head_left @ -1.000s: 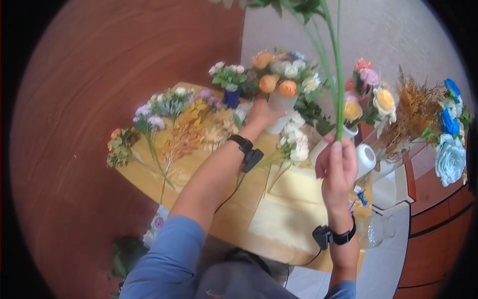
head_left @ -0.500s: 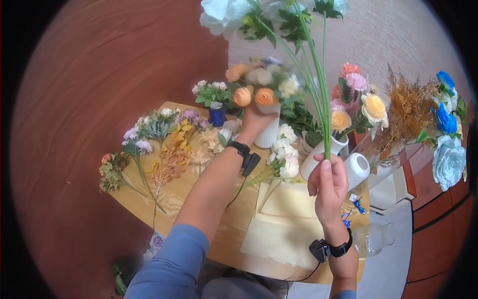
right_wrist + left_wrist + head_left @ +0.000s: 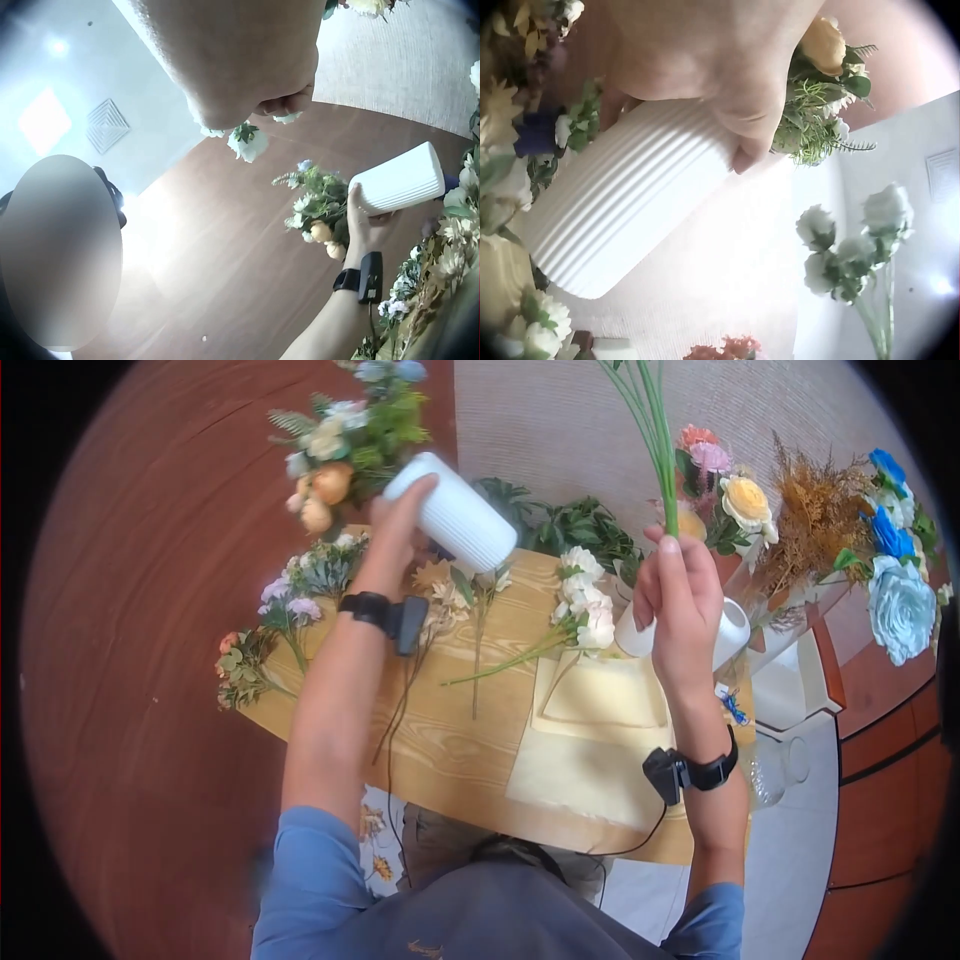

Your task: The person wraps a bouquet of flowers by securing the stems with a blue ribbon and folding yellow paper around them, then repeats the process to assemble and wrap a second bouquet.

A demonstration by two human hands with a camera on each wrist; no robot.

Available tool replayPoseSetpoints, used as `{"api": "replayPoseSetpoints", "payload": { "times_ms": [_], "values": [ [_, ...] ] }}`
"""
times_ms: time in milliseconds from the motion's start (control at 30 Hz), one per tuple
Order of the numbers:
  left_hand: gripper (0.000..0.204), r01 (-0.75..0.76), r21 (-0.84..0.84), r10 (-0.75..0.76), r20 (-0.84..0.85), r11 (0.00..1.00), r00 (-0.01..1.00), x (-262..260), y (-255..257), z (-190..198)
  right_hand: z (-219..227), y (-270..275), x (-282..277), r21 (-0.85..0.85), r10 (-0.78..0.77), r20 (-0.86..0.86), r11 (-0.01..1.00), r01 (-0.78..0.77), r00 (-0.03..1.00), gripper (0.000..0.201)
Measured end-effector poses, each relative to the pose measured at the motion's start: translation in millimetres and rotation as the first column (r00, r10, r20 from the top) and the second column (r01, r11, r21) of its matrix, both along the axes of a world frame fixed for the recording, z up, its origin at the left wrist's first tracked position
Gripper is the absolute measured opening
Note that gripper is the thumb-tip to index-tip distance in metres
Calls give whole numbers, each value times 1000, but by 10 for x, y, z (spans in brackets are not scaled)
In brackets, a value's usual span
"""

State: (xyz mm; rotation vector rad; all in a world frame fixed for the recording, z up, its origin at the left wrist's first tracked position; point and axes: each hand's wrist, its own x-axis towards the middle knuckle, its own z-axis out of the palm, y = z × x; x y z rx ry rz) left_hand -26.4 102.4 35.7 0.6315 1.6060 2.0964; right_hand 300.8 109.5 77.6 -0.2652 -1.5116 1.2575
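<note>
My left hand (image 3: 397, 525) grips a white ribbed vase (image 3: 455, 512) near its mouth, lifted above the table's back left and tilted. Orange, white and blue flowers (image 3: 335, 460) lean out of it to the left. In the left wrist view the ribbed vase (image 3: 634, 195) slants with its base low. Upright green stems (image 3: 655, 440) are pinched in my right hand (image 3: 682, 595); their heads are outside the head view, but white blooms (image 3: 855, 247) on stems show in the left wrist view.
On the wooden table (image 3: 440, 760) lie loose flowers, white blossoms (image 3: 587, 600) and cream sheets (image 3: 590, 740). Vases with yellow and pink flowers (image 3: 745, 505), dried brown sprays (image 3: 815, 510) and blue flowers (image 3: 900, 600) stand right. A glass jar (image 3: 775, 770) is at the right edge.
My left hand has raised the flower-filled vase off the table, moved it left and tipped it over. My right hand has risen, carrying the stems partly out of the head view.
</note>
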Motion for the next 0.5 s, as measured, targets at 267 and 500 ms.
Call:
{"api": "replayPoseSetpoints", "payload": {
  "times_ms": [267, 500],
  "values": [
    [54, -107, 0, 106, -155, 994, 982, -312, -1001, -37, -261, 196, -357, -33, -65, 89, 997, 68, 994, 33],
    [52, -143, -50, 136, -123, 988, 983, -393, -1421, -104, -774, 393, -410, 120, -265, 295, 963, 240, 918, 45]
  ]
}}
